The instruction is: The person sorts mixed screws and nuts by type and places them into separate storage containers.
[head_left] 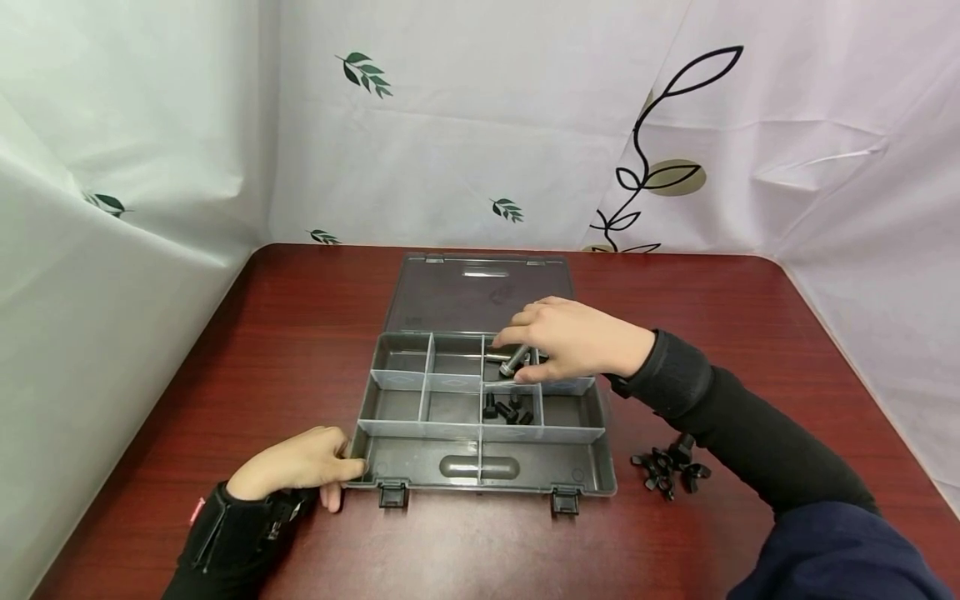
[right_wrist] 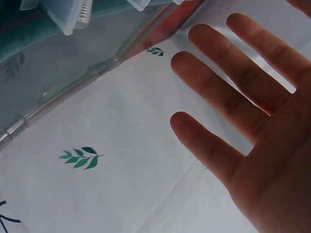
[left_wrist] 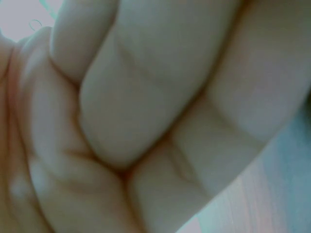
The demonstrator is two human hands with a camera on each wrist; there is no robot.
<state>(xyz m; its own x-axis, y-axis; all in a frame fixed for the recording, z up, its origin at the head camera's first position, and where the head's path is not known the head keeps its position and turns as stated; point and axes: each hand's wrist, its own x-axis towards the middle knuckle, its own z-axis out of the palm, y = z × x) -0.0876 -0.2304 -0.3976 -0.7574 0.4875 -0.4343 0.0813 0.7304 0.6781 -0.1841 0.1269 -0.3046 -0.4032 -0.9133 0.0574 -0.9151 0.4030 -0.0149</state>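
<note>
Head view slants down, sharing the cloth [head_left: 450,150] with the right of two close wrist views.

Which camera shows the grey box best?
The head view: it shows nearly all the open box. The right wrist view catches only part, at upper left; the left wrist view shows none I can make out.

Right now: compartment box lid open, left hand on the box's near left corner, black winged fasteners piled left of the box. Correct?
Wrong side: the head view shows black winged fasteners piled right of the compartment box. The open lid and left hand at the corner are correct.
</note>
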